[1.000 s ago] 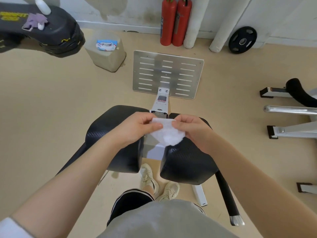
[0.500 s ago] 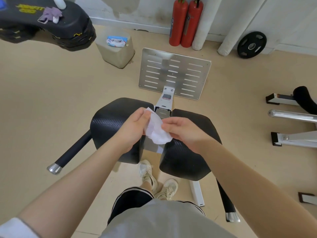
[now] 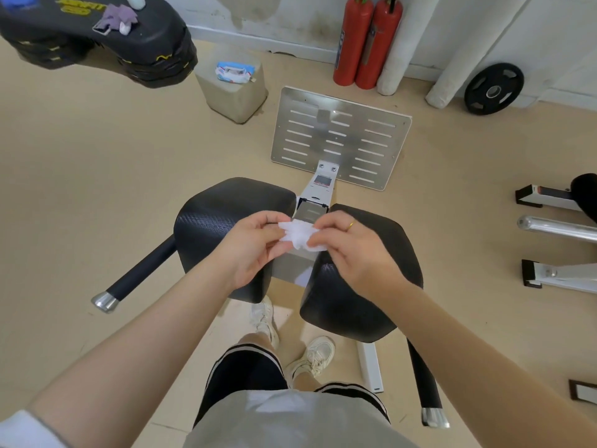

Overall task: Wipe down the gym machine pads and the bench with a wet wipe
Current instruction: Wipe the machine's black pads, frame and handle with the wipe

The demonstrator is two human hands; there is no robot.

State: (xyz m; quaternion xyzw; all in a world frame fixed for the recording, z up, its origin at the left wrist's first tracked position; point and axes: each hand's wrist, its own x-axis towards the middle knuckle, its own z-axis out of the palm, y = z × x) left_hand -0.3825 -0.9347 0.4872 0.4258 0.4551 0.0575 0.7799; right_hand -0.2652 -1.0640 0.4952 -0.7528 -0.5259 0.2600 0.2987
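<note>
A crumpled white wet wipe [image 3: 298,236] is pinched between my left hand [image 3: 250,250] and my right hand [image 3: 350,250], held in the air above the gap between two black machine pads. The left pad [image 3: 223,208] lies under my left hand, the right pad [image 3: 387,253] under my right hand. Black handles with chrome ends [image 3: 129,281] stick out from each pad. A pack of wet wipes [image 3: 234,72] rests on a grey block at the back.
A slotted metal footplate [image 3: 339,137] lies ahead on the floor. Two red fire extinguishers [image 3: 366,43] and a weight plate [image 3: 493,88] stand by the wall. Stacked black equipment [image 3: 97,40] sits top left; white machine frames [image 3: 559,221] lie right. My feet stand below the pads.
The wipe has been bunched smaller between both hands, and my right hand has turned over it. The view has shifted slightly.
</note>
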